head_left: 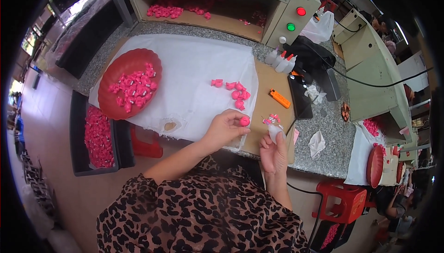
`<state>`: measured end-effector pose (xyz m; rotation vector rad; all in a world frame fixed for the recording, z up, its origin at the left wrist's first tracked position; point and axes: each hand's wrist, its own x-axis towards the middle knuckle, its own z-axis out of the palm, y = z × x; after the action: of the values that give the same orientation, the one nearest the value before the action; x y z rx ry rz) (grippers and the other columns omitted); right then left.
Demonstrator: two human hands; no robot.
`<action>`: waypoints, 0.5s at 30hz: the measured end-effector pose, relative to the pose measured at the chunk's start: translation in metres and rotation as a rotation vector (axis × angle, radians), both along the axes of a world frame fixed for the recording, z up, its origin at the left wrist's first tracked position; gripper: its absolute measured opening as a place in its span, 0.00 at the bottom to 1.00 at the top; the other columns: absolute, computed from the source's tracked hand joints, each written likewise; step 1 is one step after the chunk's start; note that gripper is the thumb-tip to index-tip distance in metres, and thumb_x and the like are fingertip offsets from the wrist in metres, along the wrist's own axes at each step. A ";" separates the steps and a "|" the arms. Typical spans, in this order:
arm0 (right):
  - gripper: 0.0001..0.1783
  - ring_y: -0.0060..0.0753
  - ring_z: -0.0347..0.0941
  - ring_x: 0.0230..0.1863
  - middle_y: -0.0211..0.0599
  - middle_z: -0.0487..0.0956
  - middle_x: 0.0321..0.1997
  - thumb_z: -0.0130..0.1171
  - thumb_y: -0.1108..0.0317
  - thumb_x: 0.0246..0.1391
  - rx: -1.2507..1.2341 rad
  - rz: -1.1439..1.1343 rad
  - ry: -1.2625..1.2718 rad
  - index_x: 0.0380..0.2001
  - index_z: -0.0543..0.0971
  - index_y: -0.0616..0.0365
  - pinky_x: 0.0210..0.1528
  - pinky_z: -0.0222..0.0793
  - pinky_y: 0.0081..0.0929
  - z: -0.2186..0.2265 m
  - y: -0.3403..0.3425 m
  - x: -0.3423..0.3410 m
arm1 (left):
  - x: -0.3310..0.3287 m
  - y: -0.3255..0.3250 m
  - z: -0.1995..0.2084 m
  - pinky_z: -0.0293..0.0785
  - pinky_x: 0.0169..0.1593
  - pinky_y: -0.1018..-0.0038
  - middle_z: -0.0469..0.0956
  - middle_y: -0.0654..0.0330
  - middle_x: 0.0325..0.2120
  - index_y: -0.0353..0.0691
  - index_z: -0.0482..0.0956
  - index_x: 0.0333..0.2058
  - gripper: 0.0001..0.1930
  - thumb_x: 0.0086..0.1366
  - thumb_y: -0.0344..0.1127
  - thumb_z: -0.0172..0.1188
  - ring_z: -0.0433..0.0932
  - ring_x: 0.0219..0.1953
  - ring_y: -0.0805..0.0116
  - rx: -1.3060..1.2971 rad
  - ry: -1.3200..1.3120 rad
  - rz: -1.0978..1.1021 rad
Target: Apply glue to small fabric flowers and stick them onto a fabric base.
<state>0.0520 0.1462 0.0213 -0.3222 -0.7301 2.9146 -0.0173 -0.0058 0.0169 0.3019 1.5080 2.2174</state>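
Note:
My left hand (223, 130) is closed on a small pink figure (244, 121), pinched between thumb and fingertips over the front edge of the white sheet (185, 75). To its right, my right hand (274, 155) is wrapped round a small translucent squeeze bottle (275, 131), tilted, its tip close to some tiny pink and silvery pieces (273, 120) on the brown cardboard (261, 135). Beyond my left hand lie several loose pink figures (238, 94). An orange cutter or lighter-shaped tool (280, 98) rests on the cardboard.
On the left, a red bowl (105, 91) holds many pink figures, and a black crate (121, 149) below is full of them. A grey cabinet (280, 33) with lit buttons stands behind. Several white bottles (283, 62), a crumpled tissue (317, 144) and a red stool (342, 200) are around.

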 end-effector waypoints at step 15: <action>0.09 0.26 0.66 0.27 0.40 0.68 0.33 0.49 0.73 0.50 0.960 -0.344 0.110 0.34 0.64 0.64 0.30 0.65 0.20 0.006 -0.009 0.020 | 0.015 0.011 -0.015 0.71 0.30 0.80 0.69 0.56 0.31 0.32 0.72 0.32 0.07 0.51 0.24 0.55 0.73 0.28 0.71 -0.314 0.563 0.251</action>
<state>0.0719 0.1369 0.0274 -0.1467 -1.7006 1.9483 -0.0021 0.0053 0.0023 0.7119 2.2678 2.1305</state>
